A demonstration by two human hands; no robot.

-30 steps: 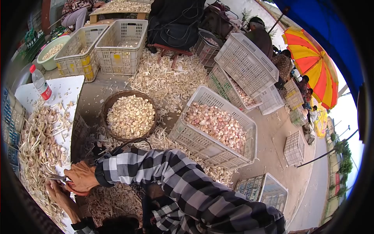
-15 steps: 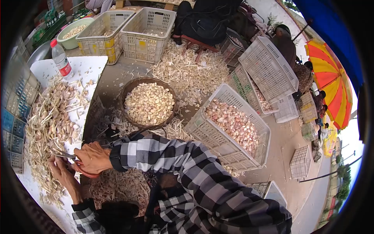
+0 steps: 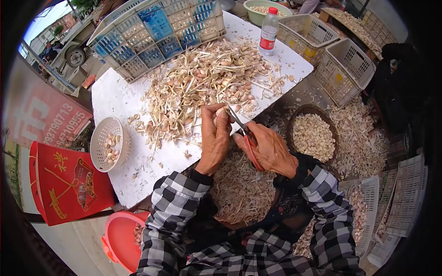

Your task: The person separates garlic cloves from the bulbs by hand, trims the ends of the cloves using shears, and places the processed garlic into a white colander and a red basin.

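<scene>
My left hand (image 3: 215, 138) pinches a garlic bulb (image 3: 221, 115) over the front edge of the white table (image 3: 124, 179). Red-handled scissors (image 3: 249, 146) are gripped in my right hand (image 3: 267, 149), their blades touching or very near the bulb; whether they are cutting cannot be made out. A heap of garlic with dry stems (image 3: 193, 83) lies just beyond both hands. Below them, stems and skins (image 3: 244, 188) fill a container whose rim is mostly hidden. To the right, a round basket (image 3: 289, 133) holds pale cloves.
A blue and white crate (image 3: 161, 34) and a bottle (image 3: 268, 34) stand on the table, with a white colander (image 3: 96, 147) at its left. A red bag (image 3: 69, 184) and red basin (image 3: 122, 239) are lower left. Crates (image 3: 345, 69) and a person in dark clothing (image 3: 400, 87) are right.
The view has swung left, so table and heap now appear nearer the middle. Colander, red bag and basin have come into view. Both hands are still together at the scissors.
</scene>
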